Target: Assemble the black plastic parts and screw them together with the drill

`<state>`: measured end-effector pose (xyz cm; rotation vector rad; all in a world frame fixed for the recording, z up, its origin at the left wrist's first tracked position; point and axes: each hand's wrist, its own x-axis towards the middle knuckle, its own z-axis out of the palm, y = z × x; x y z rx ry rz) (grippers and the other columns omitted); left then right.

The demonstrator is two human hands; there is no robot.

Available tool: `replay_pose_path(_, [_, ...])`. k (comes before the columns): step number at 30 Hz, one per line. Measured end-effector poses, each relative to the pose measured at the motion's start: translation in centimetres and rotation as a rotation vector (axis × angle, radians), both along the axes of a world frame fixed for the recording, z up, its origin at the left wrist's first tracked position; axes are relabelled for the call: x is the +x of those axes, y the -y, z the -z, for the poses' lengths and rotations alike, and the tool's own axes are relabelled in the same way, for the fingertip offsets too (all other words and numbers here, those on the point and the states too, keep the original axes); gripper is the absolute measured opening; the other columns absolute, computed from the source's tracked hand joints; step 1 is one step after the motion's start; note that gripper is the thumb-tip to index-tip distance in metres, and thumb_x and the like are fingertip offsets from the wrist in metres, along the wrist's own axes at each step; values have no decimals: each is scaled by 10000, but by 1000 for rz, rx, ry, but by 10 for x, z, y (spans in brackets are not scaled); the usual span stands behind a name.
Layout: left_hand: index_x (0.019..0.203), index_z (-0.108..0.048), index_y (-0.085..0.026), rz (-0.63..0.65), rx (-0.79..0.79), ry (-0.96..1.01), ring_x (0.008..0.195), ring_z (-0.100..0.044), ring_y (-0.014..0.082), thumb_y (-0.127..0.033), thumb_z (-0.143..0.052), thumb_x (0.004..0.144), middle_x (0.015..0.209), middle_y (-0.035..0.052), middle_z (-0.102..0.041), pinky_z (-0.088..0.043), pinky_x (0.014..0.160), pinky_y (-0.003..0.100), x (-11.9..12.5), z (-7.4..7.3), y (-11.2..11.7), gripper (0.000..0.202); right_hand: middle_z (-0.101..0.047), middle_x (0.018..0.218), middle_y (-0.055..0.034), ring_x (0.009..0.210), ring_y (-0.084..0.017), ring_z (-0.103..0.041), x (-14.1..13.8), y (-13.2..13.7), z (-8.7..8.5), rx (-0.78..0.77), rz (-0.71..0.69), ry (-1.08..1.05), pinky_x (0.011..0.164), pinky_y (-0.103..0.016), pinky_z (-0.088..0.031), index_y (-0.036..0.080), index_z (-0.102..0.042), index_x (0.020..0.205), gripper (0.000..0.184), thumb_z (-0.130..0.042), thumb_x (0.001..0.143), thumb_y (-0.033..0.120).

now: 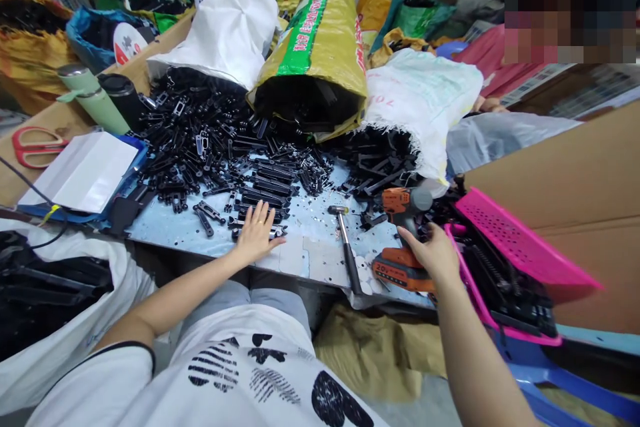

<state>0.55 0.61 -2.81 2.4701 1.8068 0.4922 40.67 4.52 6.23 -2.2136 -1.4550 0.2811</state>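
My left hand (pixel 257 233) lies flat with its fingers spread, over the near end of a row of black plastic parts (pixel 270 180) on the table. My right hand (pixel 434 253) is wrapped around the handle of an orange and black cordless drill (pixel 400 270), whose battery base rests at the table's front edge. Its fingers are partly hidden behind the handle. Between my hands lies a small hammer (pixel 347 247) with a dark grip, its head pointing away from me. A few loose black parts (pixel 207 217) lie left of my left hand.
A heap of black parts (pixel 200 127) spills from a white sack (pixel 235 13). Beside it are a yellow sack (pixel 320 47) and another white sack (pixel 420 100). A pink basket (pixel 525 247) stands right; red scissors (pixel 37 147) and a green bottle (pixel 95 100) are left. Someone sits behind.
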Motion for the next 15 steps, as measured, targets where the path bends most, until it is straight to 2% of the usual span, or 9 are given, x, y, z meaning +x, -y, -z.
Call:
replay_pose_path(1, [1402, -315, -26, -25, -46, 15, 1410, -87, 336, -688, -244, 849, 1492, 220, -227, -140, 1126, 511, 10, -3, -13, 866, -631, 957, -168, 928, -297, -612, 8, -9, -1, -130, -30, -137, 778, -416, -515, 139, -580, 1020, 537, -704, 656, 514])
replay_pose_path(3, [1414, -267, 4, -72, -141, 53, 1421, -14, 305, -698, -216, 841, 1516, 211, -148, -80, 1147, 471, 28, -9, -46, 908, -623, 707, -90, 645, -208, -625, 8, -29, 0, -311, -33, -419, 571, -311, -529, 165, -584, 857, 402, -725, 648, 479])
replay_pose_path(5, [1423, -251, -4, -133, -230, 85, 1424, 4, 288, -712, -198, 828, 1525, 195, -123, -39, 1151, 464, 38, -12, -81, 926, -560, 561, -30, 468, -148, -550, -4, -44, 1, -397, 29, -601, 434, -257, -476, 178, -553, 786, 357, -743, 639, 442])
replay_pose_path(8, [1439, -252, -68, -136, -313, 108, 1426, 7, 274, -729, -189, 810, 1534, 158, -120, -10, 1145, 476, 36, -10, -120, 915, -505, 479, 13, 380, -110, -471, -23, -54, 0, -439, 54, -666, 368, -228, -425, 182, -531, 751, 332, -760, 625, 388])
replay_pose_path(10, [1443, -256, -97, -108, -326, 114, 1426, -8, 276, -743, -194, 796, 1535, 145, -131, -4, 1144, 474, 33, -6, -131, 916, -492, 455, 18, 367, -104, -449, -31, -54, -6, -412, 16, -604, 350, -222, -401, 177, -529, 732, 337, -771, 607, 376])
replay_pose_path(12, [1441, -263, -101, -82, -310, 118, 1423, -29, 295, -771, -214, 769, 1533, 145, -145, -4, 1143, 471, 32, -1, -132, 950, -488, 442, 15, 366, -103, -438, -40, -54, -16, -379, -59, -505, 340, -222, -378, 170, -526, 708, 357, -782, 581, 384])
replay_pose_path(15, [1438, -266, -81, -49, -279, 123, 1417, -36, 328, -825, -254, 707, 1530, 161, -148, -9, 1143, 473, 37, 5, -126, 1043, -514, 469, 3, 386, -101, -440, -67, -64, -42, -395, -334, -408, 358, -224, -375, 155, -543, 723, 371, -775, 574, 404])
